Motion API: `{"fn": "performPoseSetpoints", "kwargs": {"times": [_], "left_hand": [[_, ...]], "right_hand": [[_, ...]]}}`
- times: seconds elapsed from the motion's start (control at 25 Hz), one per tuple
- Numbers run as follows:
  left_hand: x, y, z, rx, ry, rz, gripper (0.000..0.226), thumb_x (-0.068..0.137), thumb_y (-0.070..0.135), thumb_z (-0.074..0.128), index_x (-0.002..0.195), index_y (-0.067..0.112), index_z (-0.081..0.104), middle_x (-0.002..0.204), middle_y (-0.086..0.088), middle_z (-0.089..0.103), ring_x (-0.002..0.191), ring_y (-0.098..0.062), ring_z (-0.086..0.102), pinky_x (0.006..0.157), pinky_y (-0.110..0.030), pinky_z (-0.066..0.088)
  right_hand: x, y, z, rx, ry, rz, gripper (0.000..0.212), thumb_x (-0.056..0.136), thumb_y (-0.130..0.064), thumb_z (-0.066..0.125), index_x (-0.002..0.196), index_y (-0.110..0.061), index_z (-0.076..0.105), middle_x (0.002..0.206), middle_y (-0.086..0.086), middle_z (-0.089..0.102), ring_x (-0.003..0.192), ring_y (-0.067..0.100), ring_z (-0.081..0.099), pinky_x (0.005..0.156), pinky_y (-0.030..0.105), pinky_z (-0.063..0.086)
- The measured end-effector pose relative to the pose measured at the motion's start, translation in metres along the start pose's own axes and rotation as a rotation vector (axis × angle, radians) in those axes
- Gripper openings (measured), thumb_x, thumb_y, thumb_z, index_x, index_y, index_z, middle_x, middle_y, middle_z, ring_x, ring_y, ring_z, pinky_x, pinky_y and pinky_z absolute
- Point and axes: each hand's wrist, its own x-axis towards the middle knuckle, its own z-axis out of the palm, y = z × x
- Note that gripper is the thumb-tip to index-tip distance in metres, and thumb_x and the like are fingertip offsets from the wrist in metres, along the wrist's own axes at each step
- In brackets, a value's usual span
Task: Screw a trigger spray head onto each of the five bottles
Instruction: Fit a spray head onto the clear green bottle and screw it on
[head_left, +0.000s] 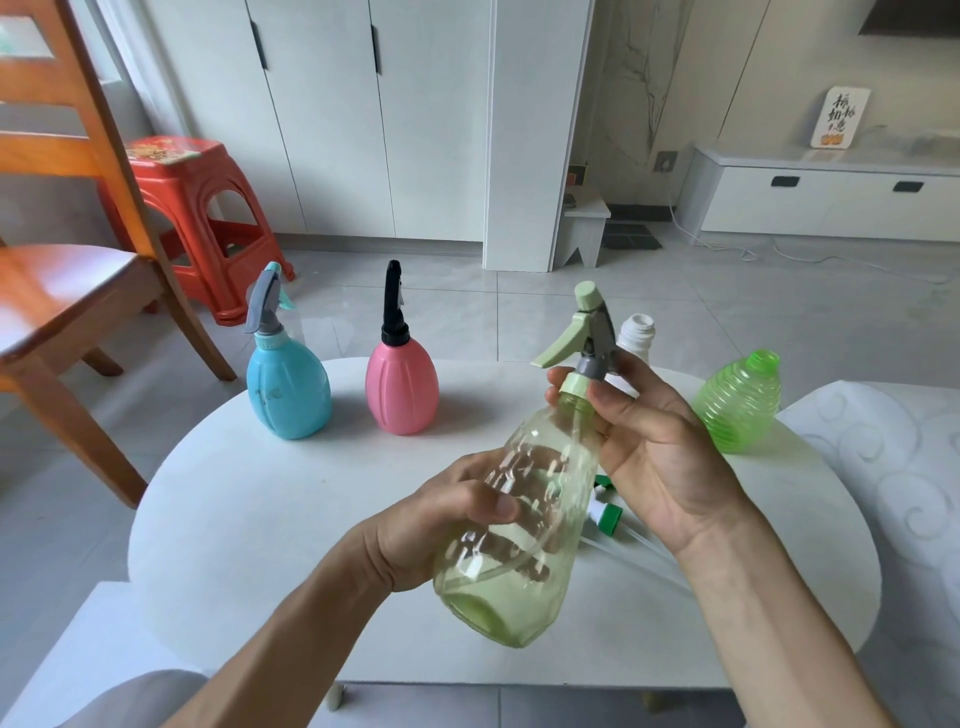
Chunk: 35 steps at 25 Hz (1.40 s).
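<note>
Grey tile floor (675, 312), white cupboards (374, 119), wood chair (62, 291) (left) w/ red stool (202, 218)

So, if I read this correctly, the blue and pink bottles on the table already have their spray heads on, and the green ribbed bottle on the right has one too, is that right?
Not quite: in the head view the green ribbed bottle has an open neck, with no spray head on it. The blue bottle and the pink bottle on the table do have theirs on.
</note>
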Motion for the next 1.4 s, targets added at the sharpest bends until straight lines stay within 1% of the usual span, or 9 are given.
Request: {"fn": "performPoseSetpoints", "kwargs": {"times": [0.36,0.72,0.8,0.88,0.96,1.04,1.12,1.24,1.4], "left_hand": [[0.005,-0.003,0.003,-0.027,-0.057,0.06,0.059,0.063,0.015,0.062,0.121,0.006,0.064,0.107,-0.018,0.065,0.095,-0.032,0.065,0.081,-0.047,0.059],[0.003,-0.003,0.006,0.1,0.04,0.094,0.063,0.059,0.015,0.064,0.122,0.008,0.063,0.098,-0.016,0.065,0.093,-0.032,0.06,0.082,-0.052,0.055],[0.003,-0.003,0.007,0.171,0.067,0.093,0.06,0.06,0.015,0.065,0.119,0.005,0.063,0.095,-0.015,0.064,0.092,-0.031,0.06,0.079,-0.047,0.055],[0.004,-0.004,0.008,0.287,0.105,0.105,0.054,0.061,0.016,0.066,0.11,-0.006,0.059,0.092,-0.02,0.06,0.088,-0.03,0.058,0.075,-0.042,0.052],[0.004,-0.005,0.009,0.332,0.126,0.106,0.058,0.062,0.017,0.067,0.109,-0.014,0.053,0.092,-0.033,0.057,0.087,-0.031,0.056,0.074,-0.053,0.049],[0.004,-0.004,0.009,0.352,0.135,0.094,0.058,0.063,0.018,0.067,0.111,-0.013,0.054,0.096,-0.038,0.057,0.086,-0.031,0.058,0.077,-0.064,0.05],[0.004,-0.004,0.009,0.386,0.146,0.094,0.051,0.064,0.015,0.068,0.108,-0.008,0.058,0.097,-0.038,0.059,0.085,-0.031,0.06,0.078,-0.06,0.051],[0.006,-0.005,0.008,0.368,0.162,0.09,0.047,0.065,0.011,0.067,0.108,-0.006,0.059,0.096,-0.038,0.059,0.084,-0.03,0.061,0.077,-0.047,0.05],[0.007,-0.004,0.008,0.244,0.127,0.09,0.055,0.063,0.015,0.065,0.114,-0.003,0.061,0.095,-0.03,0.06,0.089,-0.032,0.06,0.08,-0.053,0.056]], "right_hand": [[-0.001,0.002,0.002,0.163,-0.083,0.005,0.036,0.082,-0.005,0.066,0.118,-0.007,0.06,0.109,0.021,0.074,0.097,0.031,0.073,0.086,0.037,0.057],[-0.002,0.001,0.004,0.052,0.006,-0.009,0.058,0.079,0.0,0.07,0.133,-0.007,0.052,0.113,0.022,0.068,0.105,0.03,0.07,0.083,0.034,0.057],[-0.002,0.005,0.006,0.085,0.045,0.009,0.049,0.078,0.003,0.069,0.124,-0.009,0.056,0.102,0.013,0.068,0.097,0.027,0.07,0.08,0.035,0.058],[-0.001,0.008,0.008,0.043,0.086,0.015,0.025,0.075,0.001,0.072,0.096,-0.011,0.067,0.084,0.006,0.066,0.082,0.023,0.068,0.075,0.034,0.058],[-0.001,0.009,0.009,0.015,0.133,0.029,0.015,0.07,-0.002,0.075,0.076,-0.015,0.069,0.076,0.002,0.067,0.071,0.019,0.067,0.071,0.032,0.058],[0.0,0.01,0.01,-0.003,0.16,0.052,0.015,0.07,-0.008,0.076,0.082,-0.013,0.069,0.078,-0.001,0.066,0.07,0.017,0.064,0.07,0.03,0.058],[0.0,0.011,0.01,-0.049,0.167,0.055,0.02,0.073,-0.016,0.077,0.09,-0.011,0.069,0.076,0.0,0.057,0.073,0.02,0.057,0.071,0.03,0.055],[-0.002,0.012,0.01,-0.103,0.185,0.019,0.025,0.074,-0.024,0.078,0.094,-0.011,0.071,0.082,0.005,0.059,0.083,0.023,0.057,0.073,0.031,0.056],[-0.003,0.007,0.006,-0.032,0.103,0.014,0.025,0.085,-0.024,0.067,0.104,-0.009,0.074,0.107,0.019,0.074,0.096,0.025,0.07,0.083,0.035,0.058]]}}
